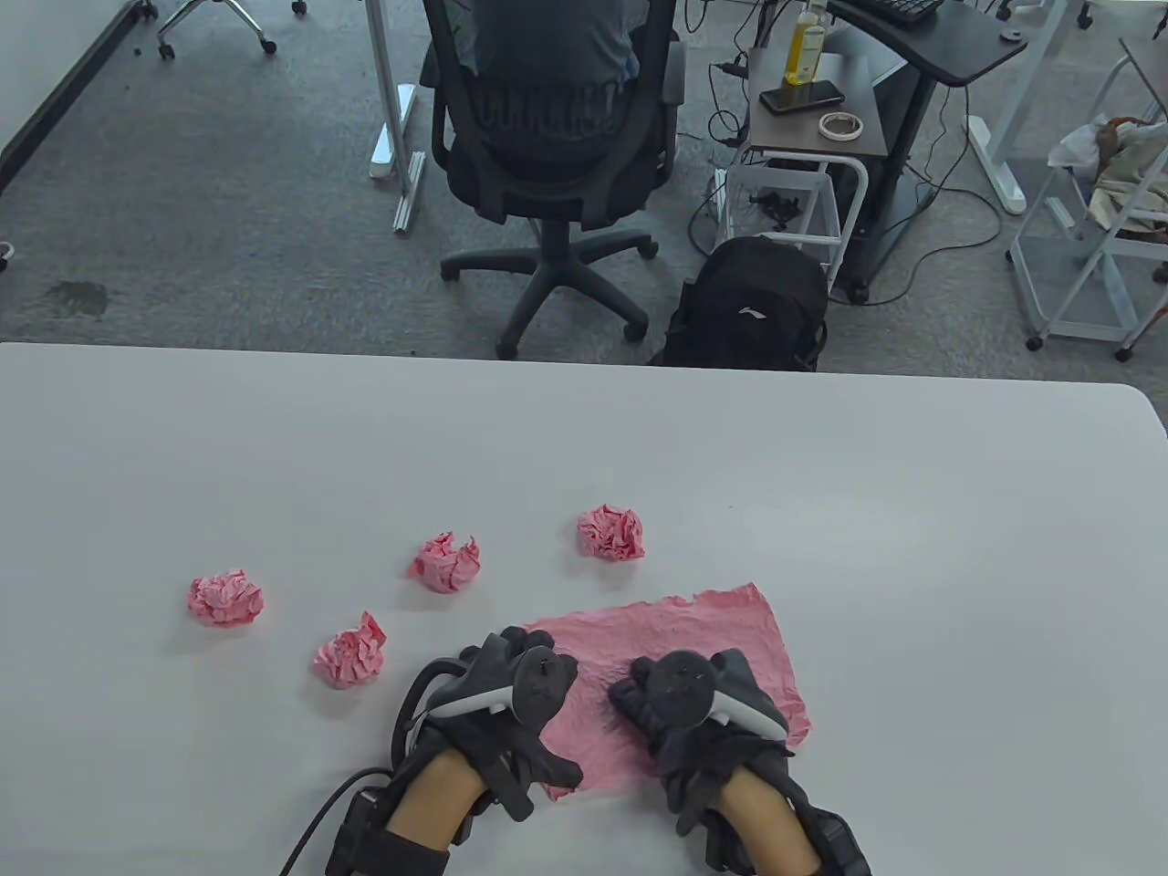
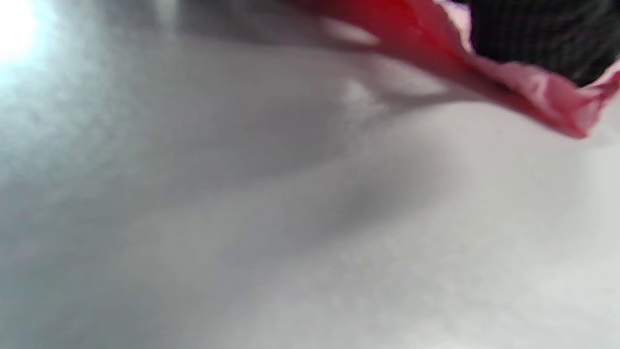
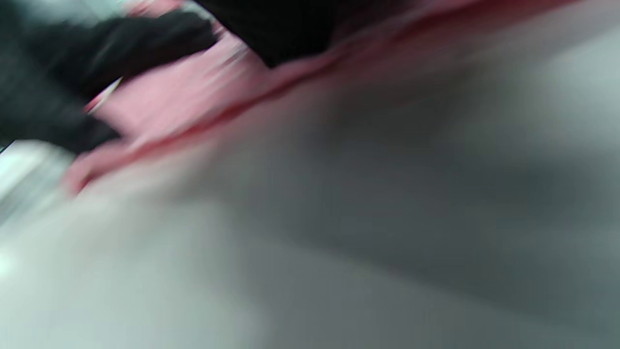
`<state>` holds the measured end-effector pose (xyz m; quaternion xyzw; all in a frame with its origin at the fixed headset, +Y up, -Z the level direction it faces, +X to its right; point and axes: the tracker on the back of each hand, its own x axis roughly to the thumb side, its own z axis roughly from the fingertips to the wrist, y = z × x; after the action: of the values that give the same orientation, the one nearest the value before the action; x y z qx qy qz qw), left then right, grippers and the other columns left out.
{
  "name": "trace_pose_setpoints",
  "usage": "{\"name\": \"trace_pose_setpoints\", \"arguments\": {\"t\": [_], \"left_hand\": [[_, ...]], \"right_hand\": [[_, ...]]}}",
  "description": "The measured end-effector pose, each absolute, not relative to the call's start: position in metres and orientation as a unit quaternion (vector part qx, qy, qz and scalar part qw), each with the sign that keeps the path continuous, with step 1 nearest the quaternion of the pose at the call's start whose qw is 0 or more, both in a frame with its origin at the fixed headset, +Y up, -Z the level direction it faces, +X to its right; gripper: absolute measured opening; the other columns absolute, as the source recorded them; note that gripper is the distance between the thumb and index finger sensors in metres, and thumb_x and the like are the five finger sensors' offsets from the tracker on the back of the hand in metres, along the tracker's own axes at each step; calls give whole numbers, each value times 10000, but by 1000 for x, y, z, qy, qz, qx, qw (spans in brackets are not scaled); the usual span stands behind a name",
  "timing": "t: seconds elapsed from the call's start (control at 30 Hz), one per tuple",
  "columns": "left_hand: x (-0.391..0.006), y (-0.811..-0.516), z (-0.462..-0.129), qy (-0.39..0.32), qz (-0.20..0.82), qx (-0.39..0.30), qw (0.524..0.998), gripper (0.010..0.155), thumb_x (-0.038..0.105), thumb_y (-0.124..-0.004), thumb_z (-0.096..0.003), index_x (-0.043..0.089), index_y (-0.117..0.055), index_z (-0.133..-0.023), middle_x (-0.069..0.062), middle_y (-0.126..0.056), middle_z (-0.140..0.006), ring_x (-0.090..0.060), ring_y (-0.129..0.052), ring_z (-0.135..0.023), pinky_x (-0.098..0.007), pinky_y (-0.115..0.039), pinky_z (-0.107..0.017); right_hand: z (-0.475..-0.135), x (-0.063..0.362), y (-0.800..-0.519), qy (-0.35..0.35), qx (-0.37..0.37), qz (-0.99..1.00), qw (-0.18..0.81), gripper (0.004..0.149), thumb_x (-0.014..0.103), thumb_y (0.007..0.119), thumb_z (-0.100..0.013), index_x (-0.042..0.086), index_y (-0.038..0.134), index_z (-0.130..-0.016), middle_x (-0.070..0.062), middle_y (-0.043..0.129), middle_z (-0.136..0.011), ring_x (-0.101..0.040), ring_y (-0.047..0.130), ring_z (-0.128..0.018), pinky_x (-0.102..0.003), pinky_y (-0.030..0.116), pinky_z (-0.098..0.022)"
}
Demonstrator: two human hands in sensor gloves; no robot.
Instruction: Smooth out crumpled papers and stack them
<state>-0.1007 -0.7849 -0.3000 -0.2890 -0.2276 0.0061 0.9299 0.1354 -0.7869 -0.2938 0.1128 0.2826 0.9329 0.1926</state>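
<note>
Four crumpled balls (image 1: 445, 562) lie left of the flattened sheet (image 1: 693, 639).

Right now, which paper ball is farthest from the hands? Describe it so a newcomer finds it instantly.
Start at the white table, then the flattened pink sheet under both hands at the near edge. Four pink crumpled balls lie left of and behind it; the farthest ball sits alone at the far left, rounder and more tightly packed than the others.

Even, bright light fills the table view, sharp throughout; soft shadows pool on the bench (image 1: 821, 511) just beside each paper ball (image 1: 225, 599). Both wrist views are heavily blurred; glare burns the left wrist view's upper-left corner.
</note>
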Motion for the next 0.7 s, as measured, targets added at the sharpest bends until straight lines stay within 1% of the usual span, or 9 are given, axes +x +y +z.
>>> {"name": "trace_pose_setpoints", "arguments": {"t": [0.1,0.2,0.37,0.43,0.5,0.57,0.6,0.63,0.7], "left_hand": [[-102,-786,-301,-216,20,-300,929,1103,795,-791,-379,309,-185,-1162,-96,-47,-1171,-404,-56,-1149,-694,-203,-786],[-102,-786,-301,-215,21,-297,930,1097,797,-789,-378,320,-188,-1162,-90,-49,-1172,-397,-58,-1150,-687,-203,-787],[-104,-788,-301,-223,39,-301,926,1076,777,-788,-394,322,-186,-1162,-79,-33,-1170,-401,-31,-1141,-694,-173,-774],[-104,-789,-301,-222,54,-312,922,1079,759,-803,-399,319,-176,-1159,-89,-8,-1161,-396,4,-1131,-694,-135,-763],[-103,-789,-301,-224,50,-318,920,1092,754,-807,-401,308,-156,-1156,-92,14,-1153,-397,29,-1122,-702,-120,-755],[-101,-788,-301,-227,50,-323,917,1100,749,-815,-399,306,-148,-1154,-89,22,-1150,-400,37,-1118,-704,-115,-753],[-100,-789,-301,-231,51,-326,915,1101,745,-818,-398,308,-146,-1153,-85,27,-1149,-397,44,-1116,-706,-108,-749],[-99,-789,-301,-235,52,-327,914,1101,741,-822,-397,309,-147,-1153,-81,29,-1149,-402,49,-1113,-712,-103,-744],[-99,-789,-301,-239,55,-333,910,1103,733,-831,-395,323,-142,-1152,-73,42,-1149,-391,70,-1111,-716,-85,-739]], "right_hand": [[-302,179,-785,282,37,933,220,690,106,700,-469,254,346,-1043,-51,110,-1120,-331,83,-992,-500,228,-690],[-305,206,-784,270,-17,935,230,711,76,714,-447,243,355,-1037,-50,128,-1120,-330,97,-993,-502,239,-690],[-304,229,-779,271,-78,943,175,730,91,720,-449,274,321,-1033,-90,104,-1114,-366,88,-989,-564,281,-687],[-301,230,-772,243,-95,954,150,714,116,733,-463,219,325,-1041,-126,119,-1118,-396,102,-986,-583,313,-686],[-302,220,-762,197,-58,963,176,703,125,730,-473,207,331,-1045,-133,123,-1121,-403,102,-985,-586,300,-685],[-300,190,-752,126,21,974,188,655,171,729,-492,219,396,-1054,-146,167,-1132,-415,130,-989,-595,294,-681],[-299,168,-752,117,72,974,178,625,178,735,-492,255,463,-1050,-145,201,-1139,-416,151,-994,-600,296,-680],[-297,151,-755,133,109,971,164,609,193,737,-497,271,488,-1047,-140,217,-1143,-413,156,-998,-604,292,-682],[-294,111,-767,195,189,956,114,600,275,705,-513,311,444,-1052,-118,193,-1149,-395,134,-1005,-604,270,-688]]}}
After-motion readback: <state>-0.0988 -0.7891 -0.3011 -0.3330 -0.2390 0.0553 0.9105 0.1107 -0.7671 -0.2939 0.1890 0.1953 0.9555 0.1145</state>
